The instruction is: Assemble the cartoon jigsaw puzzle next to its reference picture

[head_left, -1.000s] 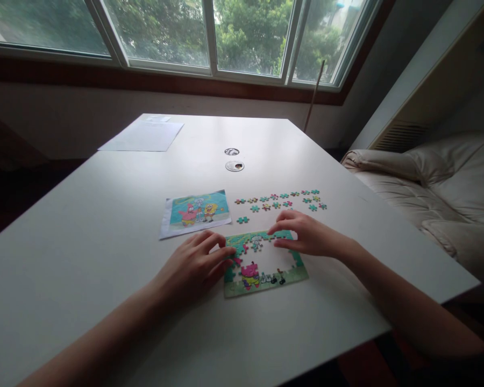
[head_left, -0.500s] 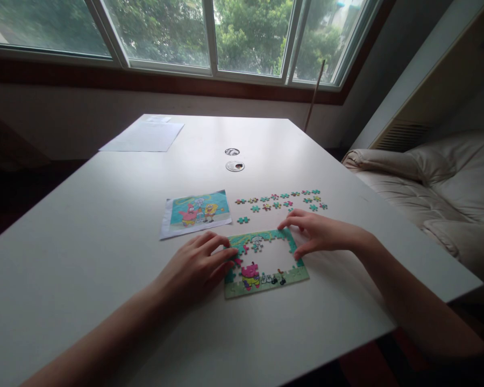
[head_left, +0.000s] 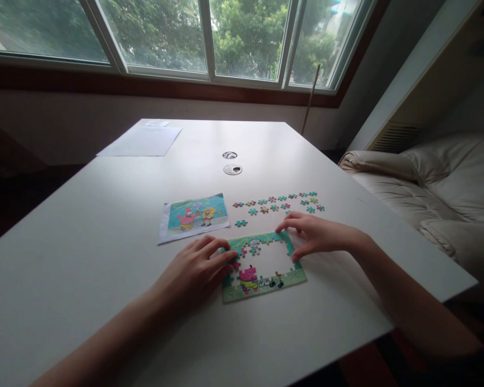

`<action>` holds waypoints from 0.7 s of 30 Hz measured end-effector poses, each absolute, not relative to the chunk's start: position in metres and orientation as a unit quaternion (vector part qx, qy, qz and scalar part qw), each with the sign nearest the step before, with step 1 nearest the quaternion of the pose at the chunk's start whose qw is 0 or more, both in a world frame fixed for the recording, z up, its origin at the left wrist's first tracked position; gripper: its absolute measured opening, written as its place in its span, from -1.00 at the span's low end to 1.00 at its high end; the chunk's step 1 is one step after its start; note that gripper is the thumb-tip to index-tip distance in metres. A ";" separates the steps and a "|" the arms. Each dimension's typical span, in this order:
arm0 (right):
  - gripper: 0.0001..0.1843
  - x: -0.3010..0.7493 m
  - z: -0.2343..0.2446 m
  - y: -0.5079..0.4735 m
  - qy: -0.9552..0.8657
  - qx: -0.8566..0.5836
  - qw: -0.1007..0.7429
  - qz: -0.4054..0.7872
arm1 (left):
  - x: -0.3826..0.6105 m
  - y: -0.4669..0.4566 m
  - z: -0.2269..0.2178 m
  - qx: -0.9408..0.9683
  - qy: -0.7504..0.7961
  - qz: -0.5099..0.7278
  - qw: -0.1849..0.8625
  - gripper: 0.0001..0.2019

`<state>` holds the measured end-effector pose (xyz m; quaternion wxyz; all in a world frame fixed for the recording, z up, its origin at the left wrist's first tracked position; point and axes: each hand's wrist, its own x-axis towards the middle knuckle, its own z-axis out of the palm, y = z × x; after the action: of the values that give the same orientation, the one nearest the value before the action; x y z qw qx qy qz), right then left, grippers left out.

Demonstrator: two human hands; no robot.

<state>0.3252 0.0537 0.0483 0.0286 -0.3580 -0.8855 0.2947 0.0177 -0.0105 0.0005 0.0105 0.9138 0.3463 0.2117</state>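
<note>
A partly assembled jigsaw puzzle [head_left: 266, 293] lies flat on the white table. Its frame of joined pieces shows green and teal, with a pink cartoon figure at lower left and bare white in the middle. My left hand [head_left: 199, 266] rests at its left edge, fingers stretched over the border pieces. At the upper right corner is my right hand [head_left: 314, 231], thumb and fingers apart, fingertips touching the border. Several loose puzzle pieces [head_left: 262, 202] lie in rows beyond the puzzle. Left of them is a printed reference picture [head_left: 196, 216] with three cartoon figures.
The white table [head_left: 84, 236] reaches toward the windows. White paper sheets [head_left: 141, 141] lie at its far left. Two round fittings [head_left: 233, 170] are set in the tabletop. A pale leather sofa [head_left: 419, 172] stands beyond the right edge, and a thin stick [head_left: 310, 100] leans near the window.
The view has shifted slightly, so the table sits a little lower and further left. Both hands keep the same places on the puzzle.
</note>
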 end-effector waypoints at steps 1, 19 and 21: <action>-0.41 0.327 0.047 0.056 -0.888 -0.359 0.040 0.285 | 0.017 -0.011 0.000 0.914 0.345 0.212 0.008 -0.77; -0.81 0.343 0.016 0.130 -0.849 -0.488 0.176 0.102 | 0.013 -0.008 -0.001 0.914 0.341 0.222 0.004 -0.80; -0.82 0.333 0.018 0.139 -0.856 -0.476 0.167 0.116 | 0.013 -0.008 0.000 0.913 0.341 0.223 0.007 -0.79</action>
<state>0.3330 0.1392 0.0185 0.1675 -0.4759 -0.8555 0.1163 0.0133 -0.0083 -0.0001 0.0072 0.9131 0.3410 0.2233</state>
